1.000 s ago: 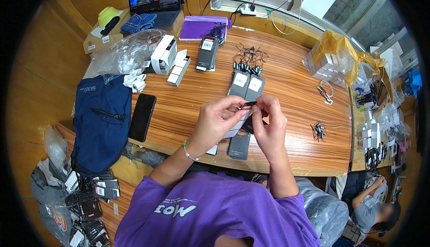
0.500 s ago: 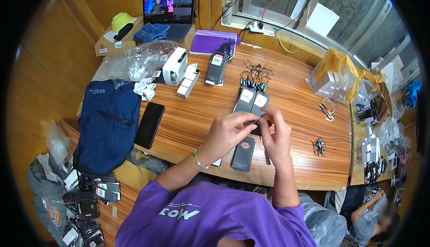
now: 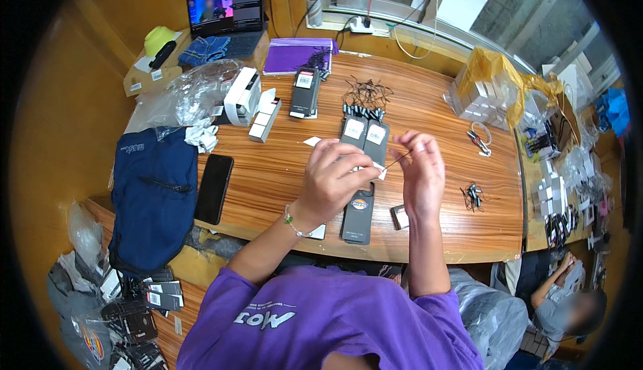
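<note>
Holding a thin dark cord (image 3: 396, 162) stretched between them in the middle of the frame, the left hand (image 3: 331, 179) and the right hand (image 3: 422, 172) each pinch one end with closed fingers above the wooden table (image 3: 281, 169), probably keeping it taut over the dark flat packages (image 3: 365, 134) below.

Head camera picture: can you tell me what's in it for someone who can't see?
A person in a purple shirt holds both hands, left hand and right hand, together over a wooden table, pulling a thin dark string between them. Black packages lie underneath.
</note>
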A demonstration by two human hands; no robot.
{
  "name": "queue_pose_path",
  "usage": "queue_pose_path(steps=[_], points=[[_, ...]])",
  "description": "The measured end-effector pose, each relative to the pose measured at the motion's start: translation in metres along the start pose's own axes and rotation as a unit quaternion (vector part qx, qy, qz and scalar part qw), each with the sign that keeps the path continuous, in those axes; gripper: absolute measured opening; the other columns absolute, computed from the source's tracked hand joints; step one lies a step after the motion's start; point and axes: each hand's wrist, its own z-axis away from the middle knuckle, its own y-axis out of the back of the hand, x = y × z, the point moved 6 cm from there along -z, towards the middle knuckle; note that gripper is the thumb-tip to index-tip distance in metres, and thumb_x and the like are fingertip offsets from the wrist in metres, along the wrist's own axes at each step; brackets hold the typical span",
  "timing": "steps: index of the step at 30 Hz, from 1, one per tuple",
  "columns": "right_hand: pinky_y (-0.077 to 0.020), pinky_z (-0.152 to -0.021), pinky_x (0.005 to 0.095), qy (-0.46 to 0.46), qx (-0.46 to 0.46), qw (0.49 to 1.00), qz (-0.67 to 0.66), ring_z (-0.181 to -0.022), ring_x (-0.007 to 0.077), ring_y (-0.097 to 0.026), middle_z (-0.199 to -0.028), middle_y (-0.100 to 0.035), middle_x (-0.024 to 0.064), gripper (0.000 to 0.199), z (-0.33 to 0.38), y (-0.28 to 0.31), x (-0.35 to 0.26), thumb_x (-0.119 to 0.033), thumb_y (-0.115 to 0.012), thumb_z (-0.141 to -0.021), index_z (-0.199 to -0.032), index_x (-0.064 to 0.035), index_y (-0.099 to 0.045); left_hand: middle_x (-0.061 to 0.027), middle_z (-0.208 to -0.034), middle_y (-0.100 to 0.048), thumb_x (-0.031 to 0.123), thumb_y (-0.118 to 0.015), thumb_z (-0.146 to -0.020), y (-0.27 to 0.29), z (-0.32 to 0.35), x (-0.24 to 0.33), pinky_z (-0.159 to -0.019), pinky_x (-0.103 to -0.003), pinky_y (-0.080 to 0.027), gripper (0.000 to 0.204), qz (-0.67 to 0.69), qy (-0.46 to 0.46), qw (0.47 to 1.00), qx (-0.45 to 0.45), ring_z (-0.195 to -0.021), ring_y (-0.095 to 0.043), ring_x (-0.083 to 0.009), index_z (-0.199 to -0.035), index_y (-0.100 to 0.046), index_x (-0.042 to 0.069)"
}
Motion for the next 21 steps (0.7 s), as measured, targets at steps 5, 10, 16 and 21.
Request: queue_pose_path(steps=[5,10,16,21], points=[[-0.0424,-0.060,0.0291,0.075,-0.083,0.980,-0.162,-0.054,0.0128,-0.044,-0.067,-0.047,0.0041,0.010,-0.014,-0.005,-0.025,-0.018,-0.038,-0.096,-0.094,-0.0094,-0.041,-0.0084,-0.088,-0.062,-0.010,-0.060,-0.071,-0.014,0.016,-0.025,-0.066,-0.029,-0.048,0.015,0.219,0.193,0.955,0.048,-0.075,-0.060,-0.0186,-0.080,-0.061,0.002],[-0.0336,-0.044,0.0221,0.002,-0.126,0.949,-0.289,-0.047,0.0093,-0.033,-0.060,-0.038,0.0015,0.011,-0.026,-0.013,-0.016,-0.018,-0.035,-0.096,-0.096,-0.0096,-0.041,-0.0107,-0.096,-0.058,-0.010,-0.054,-0.075,-0.028,0.025,-0.028,-0.071,-0.026,-0.047,0.011,0.303,0.274,0.913,-0.001,-0.079,-0.058,-0.0157,-0.081,-0.057,-0.001],[-0.0354,-0.045,0.0227,-0.032,-0.143,0.930,-0.338,-0.048,0.0096,-0.034,-0.062,-0.038,0.0019,0.011,-0.023,-0.024,-0.005,-0.018,-0.036,-0.096,-0.098,-0.0095,-0.043,-0.0112,-0.099,-0.056,0.004,-0.063,-0.074,-0.036,0.026,-0.029,-0.079,-0.029,-0.045,0.010,0.334,0.276,0.900,-0.038,-0.090,-0.056,-0.0186,-0.082,-0.058,0.000],[-0.0376,-0.046,0.0249,-0.024,-0.151,0.933,-0.326,-0.048,0.0106,-0.037,-0.064,-0.041,0.0025,0.011,-0.020,-0.030,-0.005,-0.018,-0.037,-0.096,-0.098,-0.0100,-0.043,-0.0106,-0.100,-0.055,0.010,-0.073,-0.067,-0.035,0.020,-0.022,-0.078,-0.033,-0.045,0.019,0.249,0.245,0.937,-0.020,-0.089,-0.057,-0.0243,-0.080,-0.062,0.002]])
